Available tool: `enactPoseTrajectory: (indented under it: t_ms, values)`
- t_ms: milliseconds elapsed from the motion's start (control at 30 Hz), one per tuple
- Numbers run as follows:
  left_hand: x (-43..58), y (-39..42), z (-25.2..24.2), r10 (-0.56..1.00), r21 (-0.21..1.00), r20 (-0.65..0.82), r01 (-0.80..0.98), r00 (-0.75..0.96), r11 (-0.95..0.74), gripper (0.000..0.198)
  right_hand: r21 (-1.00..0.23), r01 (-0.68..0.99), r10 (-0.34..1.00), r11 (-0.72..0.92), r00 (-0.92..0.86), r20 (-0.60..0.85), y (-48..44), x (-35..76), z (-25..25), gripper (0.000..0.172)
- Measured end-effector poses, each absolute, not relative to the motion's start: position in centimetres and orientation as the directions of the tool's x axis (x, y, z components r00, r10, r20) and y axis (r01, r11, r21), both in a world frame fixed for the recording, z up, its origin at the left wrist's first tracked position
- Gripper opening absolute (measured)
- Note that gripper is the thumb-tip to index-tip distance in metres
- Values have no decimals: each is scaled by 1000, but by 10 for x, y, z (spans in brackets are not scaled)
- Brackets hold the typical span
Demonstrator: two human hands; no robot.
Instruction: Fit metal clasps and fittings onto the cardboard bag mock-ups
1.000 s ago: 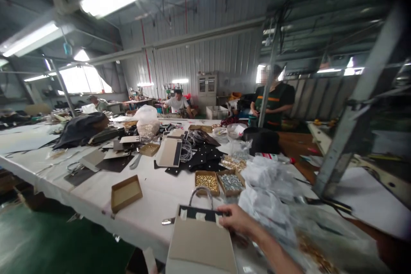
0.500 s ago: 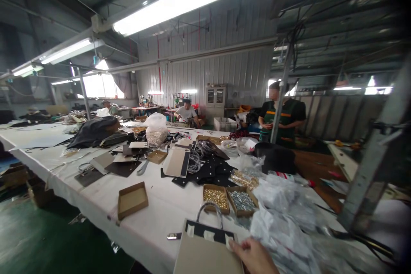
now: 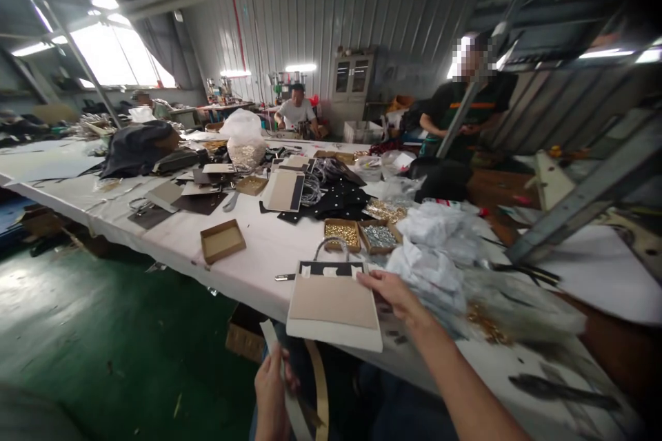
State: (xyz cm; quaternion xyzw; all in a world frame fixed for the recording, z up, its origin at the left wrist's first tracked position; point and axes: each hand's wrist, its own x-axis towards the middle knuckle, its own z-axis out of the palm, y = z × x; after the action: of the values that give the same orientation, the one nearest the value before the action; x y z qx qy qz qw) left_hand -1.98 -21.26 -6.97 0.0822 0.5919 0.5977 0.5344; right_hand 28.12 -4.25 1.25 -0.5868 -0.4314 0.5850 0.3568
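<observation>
A beige bag panel (image 3: 334, 300) with a dark top band and a grey loop handle (image 3: 334, 242) lies at the table's near edge, its white lower edge jutting toward me. Pale tape pieces (image 3: 329, 271) sit across the dark band. My right hand (image 3: 389, 291) is closed, fingertips pinched on the tape piece at the panel's top right corner. Below the table edge, my left hand (image 3: 274, 380) grips a long whitish strip of tape (image 3: 269, 336). Beside it hangs a curved yellowish strip (image 3: 318, 386). A small metal-ended tool (image 3: 284, 278) touches the panel's left side.
Boxes of gold rivets (image 3: 341, 234) and silver rivets (image 3: 379, 236) stand behind the panel. An empty cardboard box (image 3: 222, 241) is to the left. Plastic bags (image 3: 429, 265) and a metal post (image 3: 584, 196) are at right. Co-workers (image 3: 468, 103) are beyond the table.
The view has tilted down, bringing my left hand with the tape strip and more of the panel into sight. My right hand stays at the panel's top right corner.
</observation>
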Motion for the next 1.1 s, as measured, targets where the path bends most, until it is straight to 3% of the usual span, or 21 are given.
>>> enactPoseTrajectory:
  t_ms: [167,333,500,667,833,900,1000,1100]
  values:
    - [-23,-213,-93,702,778,-566,-562,-433,281,84,-929,-100,929,-356,-148,-340,-45,279,29,50]
    - [-31,-216,-99,732,782,-540,-568,-416,255,83,-923,-159,936,-350,-107,-336,-41,280,26,40]
    - [-34,-219,-96,738,770,-540,-591,-404,240,78,-908,-238,938,-344,-133,-321,-40,288,22,43]
    - [-32,-220,-89,746,775,-535,-582,-397,246,78,-860,-221,887,-460,-149,-437,-36,295,23,39]
    - [-30,-220,-86,739,778,-540,-574,-404,255,82,-909,-227,936,-350,-53,-348,-34,301,35,36]
    - [-31,-221,-85,730,770,-551,-583,-404,260,80,-929,-245,960,-277,-28,-279,-40,298,46,46]
    - [-36,-222,-83,736,770,-543,-589,-405,244,78,-976,-217,991,-9,125,-37,-60,286,64,60]
    - [-40,-222,-85,732,769,-543,-595,-411,236,79,-955,138,895,264,334,296,-93,270,75,55]
